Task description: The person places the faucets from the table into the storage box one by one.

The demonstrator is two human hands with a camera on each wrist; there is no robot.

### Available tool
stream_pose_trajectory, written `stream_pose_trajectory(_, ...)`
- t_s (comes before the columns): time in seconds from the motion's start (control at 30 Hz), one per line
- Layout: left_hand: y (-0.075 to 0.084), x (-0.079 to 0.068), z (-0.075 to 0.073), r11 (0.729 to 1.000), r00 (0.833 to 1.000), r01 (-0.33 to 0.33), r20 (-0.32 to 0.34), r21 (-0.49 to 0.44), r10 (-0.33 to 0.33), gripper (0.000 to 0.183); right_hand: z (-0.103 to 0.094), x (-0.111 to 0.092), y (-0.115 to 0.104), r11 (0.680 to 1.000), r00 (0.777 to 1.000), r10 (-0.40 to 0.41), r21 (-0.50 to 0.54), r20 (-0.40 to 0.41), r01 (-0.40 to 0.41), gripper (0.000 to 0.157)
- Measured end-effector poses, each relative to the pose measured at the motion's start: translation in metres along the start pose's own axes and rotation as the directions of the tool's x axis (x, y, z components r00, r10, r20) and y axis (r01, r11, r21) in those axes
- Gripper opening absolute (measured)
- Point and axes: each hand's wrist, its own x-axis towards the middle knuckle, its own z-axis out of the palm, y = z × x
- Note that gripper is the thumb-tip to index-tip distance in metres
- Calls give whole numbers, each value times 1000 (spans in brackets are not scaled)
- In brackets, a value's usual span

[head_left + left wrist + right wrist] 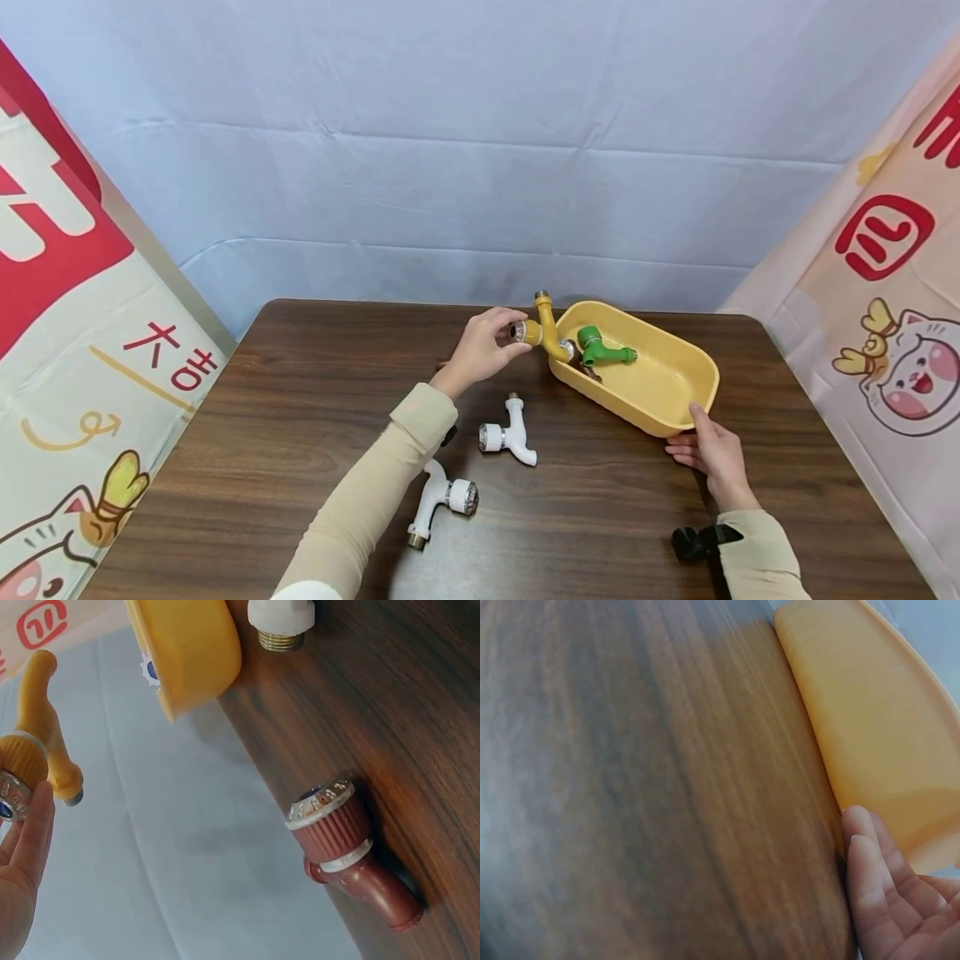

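Note:
My left hand (483, 346) pinches a yellow faucet (550, 329) by its ribbed knob, over the left end of a yellow plastic basin (678, 392). The left wrist view shows the same faucet (45, 727) at the fingertips. At the basin's near right corner, my right hand (712, 454) holds the wall, thumb at the rim and fingers against the outside. In the right wrist view its fingers (870, 885) lie low along the basin wall (877, 720). Inside the basin sit a green faucet (603, 348) and a dark reddish one (590, 373), partly hidden.
Two white faucets, one (513, 435) nearer the basin and one (433, 504) closer to me, lie on the dark wooden table (585, 533). A dark red faucet (352, 855) lies near the table's back edge, mostly hidden behind my left hand in the head view.

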Motion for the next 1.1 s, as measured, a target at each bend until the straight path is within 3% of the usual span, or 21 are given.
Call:
stream_pose_trajectory(0.2,3,3,5,999,999,19,47,42,-21,40,0,0,-1,1000,1000,11,-2,15,-11,70)
stream_pose_trajectory(0.33,5,6,9,997,997,21,78,69,-27,41,-1,-1,-2,1000,1000,12,4,14,-12,66)
stream_pose_trajectory(0.63,5,13,16,998,995,29,95,57,-34,40,1,-2,-2,1000,1000,10,5,13,-10,72)
stream_pose_trajectory(1.1,6,26,32,993,990,53,122,102,-65,41,1,-3,-4,1000,1000,4,1,9,-4,67)
